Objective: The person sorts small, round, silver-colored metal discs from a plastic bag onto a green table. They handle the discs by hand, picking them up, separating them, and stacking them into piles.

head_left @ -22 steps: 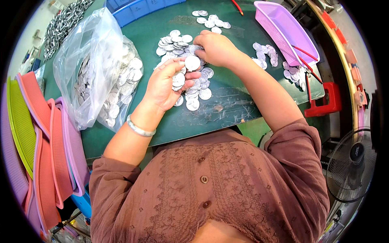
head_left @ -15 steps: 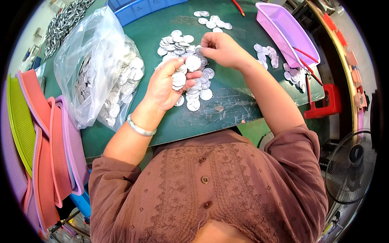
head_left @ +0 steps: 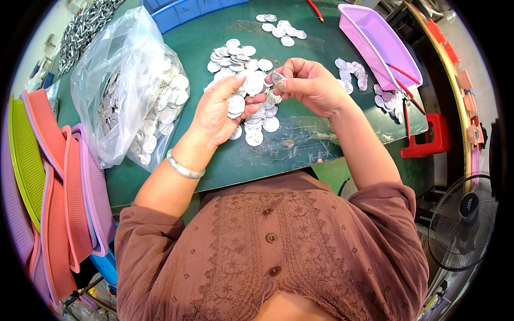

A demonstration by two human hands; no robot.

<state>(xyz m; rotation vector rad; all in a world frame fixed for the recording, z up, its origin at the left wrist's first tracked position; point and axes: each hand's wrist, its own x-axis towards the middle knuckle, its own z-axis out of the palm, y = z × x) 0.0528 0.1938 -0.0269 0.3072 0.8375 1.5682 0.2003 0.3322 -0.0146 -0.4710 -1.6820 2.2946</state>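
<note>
Several round silvery medallions with small loops rest in my left hand [head_left: 217, 109], its palm up and fingers curled about them; one medallion [head_left: 235, 104] shows near the fingers. Between the thumb and fingers of my right hand [head_left: 305, 85] is a single medallion [head_left: 277, 78], tilted up just to the right of my left hand. Under and beyond my left hand spreads a loose pile of medallions [head_left: 231, 56] on the green table [head_left: 316, 139]. Part of the pile is hidden by my hands.
At left stands a clear plastic bag [head_left: 115, 59] full of medallions, beside stacked colored baskets [head_left: 75, 208]. Smaller medallion groups [head_left: 284, 31] lie farther back and right. A purple basket [head_left: 369, 37], red-handled pliers [head_left: 404, 88], a blue bin [head_left: 198, 13] and a red stool [head_left: 433, 136] surround the work area.
My right hand has come back from the pile, slightly right and nearer, turning so a medallion shows in its fingers. My left hand stays nearly where it was.
</note>
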